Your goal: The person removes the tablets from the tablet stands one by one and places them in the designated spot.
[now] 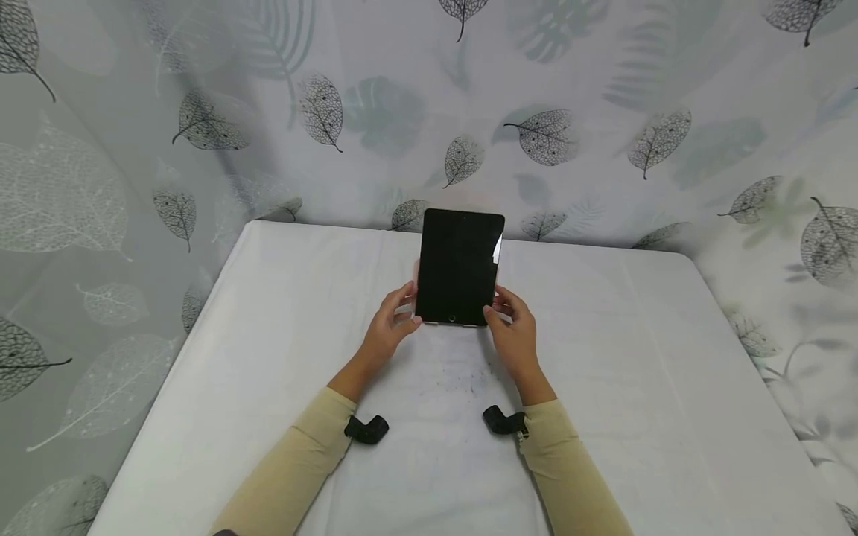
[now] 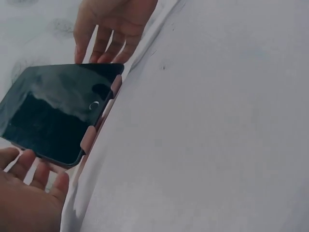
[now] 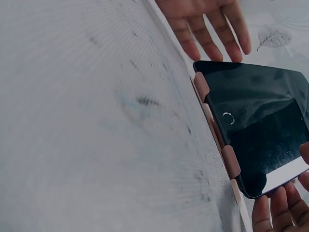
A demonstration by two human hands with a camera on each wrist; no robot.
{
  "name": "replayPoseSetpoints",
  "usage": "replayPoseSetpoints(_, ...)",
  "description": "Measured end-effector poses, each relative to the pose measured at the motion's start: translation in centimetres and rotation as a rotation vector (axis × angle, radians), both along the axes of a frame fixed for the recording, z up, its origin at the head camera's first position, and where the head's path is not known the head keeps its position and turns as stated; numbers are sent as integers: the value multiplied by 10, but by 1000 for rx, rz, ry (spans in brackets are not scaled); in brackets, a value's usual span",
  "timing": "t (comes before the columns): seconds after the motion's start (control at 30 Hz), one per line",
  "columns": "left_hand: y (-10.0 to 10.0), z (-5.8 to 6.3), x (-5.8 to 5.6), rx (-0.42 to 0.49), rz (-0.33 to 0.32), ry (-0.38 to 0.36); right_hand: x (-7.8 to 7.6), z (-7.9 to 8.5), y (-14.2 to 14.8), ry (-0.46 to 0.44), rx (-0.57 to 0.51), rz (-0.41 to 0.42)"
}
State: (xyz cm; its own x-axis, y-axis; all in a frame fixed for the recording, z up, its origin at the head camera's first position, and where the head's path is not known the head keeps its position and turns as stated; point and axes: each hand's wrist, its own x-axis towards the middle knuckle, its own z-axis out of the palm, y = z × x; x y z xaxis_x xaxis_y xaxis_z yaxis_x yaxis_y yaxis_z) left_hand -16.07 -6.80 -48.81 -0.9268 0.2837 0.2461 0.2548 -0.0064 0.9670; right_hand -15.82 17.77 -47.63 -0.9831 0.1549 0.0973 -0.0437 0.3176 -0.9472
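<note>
A black tablet [image 1: 459, 268] with a round home button leans upright, screen facing me, near the back of the table. Its lower edge rests in a pink stand [image 2: 88, 139], whose two lips show in both wrist views. My left hand [image 1: 387, 326] is at the tablet's left edge, fingers extended, with the fingertips at or just beside it. At the right edge, my right hand [image 1: 516, 331] pinches the tablet, thumb over the front and fingers behind. Most of the stand is hidden behind the tablet.
A white cloth covers the table [image 1: 637, 372], with faint dark marks in front of the tablet. Behind and beside it hangs a leaf-patterned curtain [image 1: 389, 112]. A black wrist camera [image 1: 367, 429] sits at the left sleeve, another [image 1: 503, 420] at the right.
</note>
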Motion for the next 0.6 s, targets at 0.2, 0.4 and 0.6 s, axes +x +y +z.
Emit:
replayPoseSetpoints(0.2, 10, -6, -3, 10, 90, -36, -3, -8, 2, 31, -77, -13)
replayPoseSetpoints(0.4, 24, -5, -3, 16, 225, -53, -3, -7, 0, 53, -84, -45)
replayPoseSetpoints(0.6, 43, -10, -5, -27, 502, -105, 4, 11, -12, 43, -74, -65)
